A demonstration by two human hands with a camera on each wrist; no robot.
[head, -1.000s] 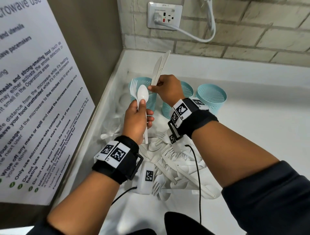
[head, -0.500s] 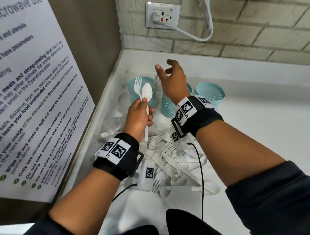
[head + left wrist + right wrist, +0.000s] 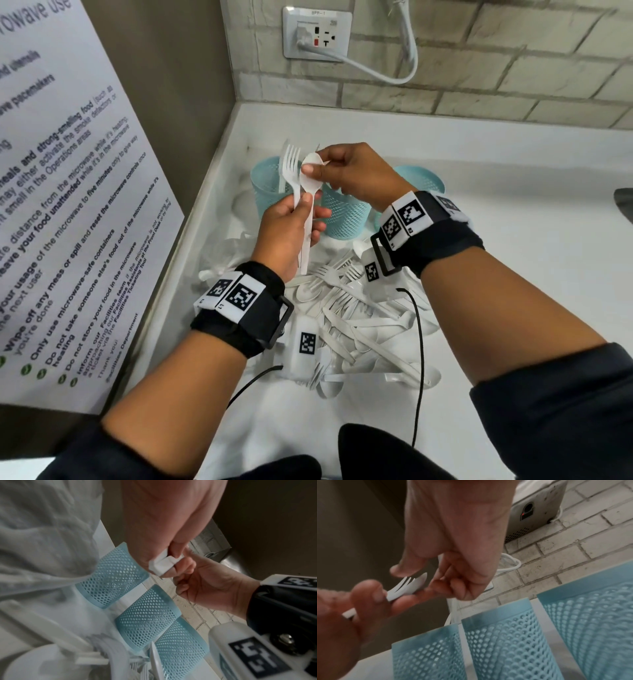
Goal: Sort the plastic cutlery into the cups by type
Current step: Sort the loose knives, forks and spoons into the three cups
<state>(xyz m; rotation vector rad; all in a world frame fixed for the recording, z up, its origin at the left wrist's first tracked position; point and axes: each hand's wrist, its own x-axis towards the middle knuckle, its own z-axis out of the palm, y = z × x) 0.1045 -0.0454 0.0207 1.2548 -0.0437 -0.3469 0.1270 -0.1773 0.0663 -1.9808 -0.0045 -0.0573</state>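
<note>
Head view: both hands (image 3: 356,176) pinch spoon (image 3: 310,174).

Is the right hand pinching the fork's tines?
No: the right hand pinches the spoon bowl; the fork stands untouched beside it.

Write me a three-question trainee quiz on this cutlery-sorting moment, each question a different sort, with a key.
1. True or false: the left hand holds both a fork and a spoon.
2. Multiple choice: the right hand pinches
A. the fork's tines
B. the spoon's bowl
C. a cup rim
3. Fill in: the number of blue mesh cups standing in a row is ___.

Key: 1 true; 2 B; 3 three. The loose cutlery pile waits on the counter, unsorted.
</note>
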